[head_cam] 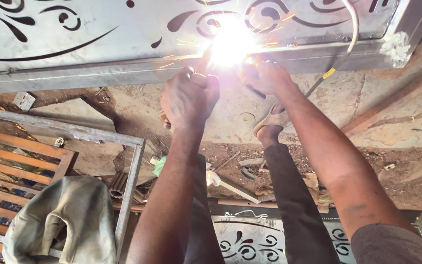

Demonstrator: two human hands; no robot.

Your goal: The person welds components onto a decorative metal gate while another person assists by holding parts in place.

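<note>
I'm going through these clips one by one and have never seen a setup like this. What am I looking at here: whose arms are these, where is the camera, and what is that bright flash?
There is no machine: the single picture comes from a camera worn on a person's head, looking down at their own bare arms. The left hand is closed into a fist, and the right hand is closed too, beside a white welding flash that throws sparks. The glare hides what each hand holds. The flash sits on the frame edge of a grey metal panel cut with swirl patterns. A cable runs up past the right hand. Below are the person's legs and a sandalled foot on the dirt ground, a metal frame with wooden slats on the left, and a grey cloth draped over it.
</note>
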